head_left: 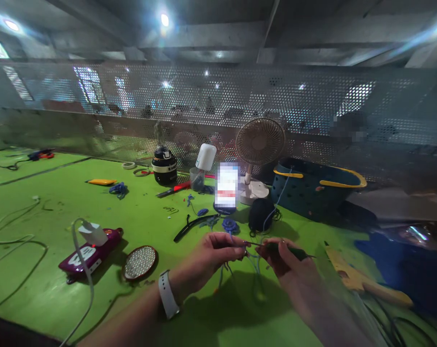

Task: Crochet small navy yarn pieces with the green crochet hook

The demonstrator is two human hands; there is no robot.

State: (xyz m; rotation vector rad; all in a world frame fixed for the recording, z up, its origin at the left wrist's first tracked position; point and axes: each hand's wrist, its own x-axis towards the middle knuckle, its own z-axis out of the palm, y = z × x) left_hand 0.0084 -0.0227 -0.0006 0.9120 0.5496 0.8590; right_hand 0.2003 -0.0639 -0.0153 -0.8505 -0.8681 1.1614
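My right hand [288, 265] grips a crochet hook with a green handle [298, 252], its thin metal shaft pointing left. Opposite it, my left hand [220, 248], with a white watch band on the wrist, pinches light blue yarn [256, 267] at the hook's tip. Loose yarn ends dangle under both hands; my fingers hide most of the piece. Just beyond lies a blue crocheted flower [230, 225]. A dark round ball [260, 215] sits behind the hands, and a blue strand runs past it up to a dark green basket [299, 193] with yellow handles.
Behind stand a lit phone [226, 185], a fan [260, 142], a black jug [164, 166] and a clear cup [197, 180]. On the left are a purple power strip [90, 253] with a cable and a round studded disc [140, 262]. Yellow-handled scissors-like tool [366, 282] lies right.
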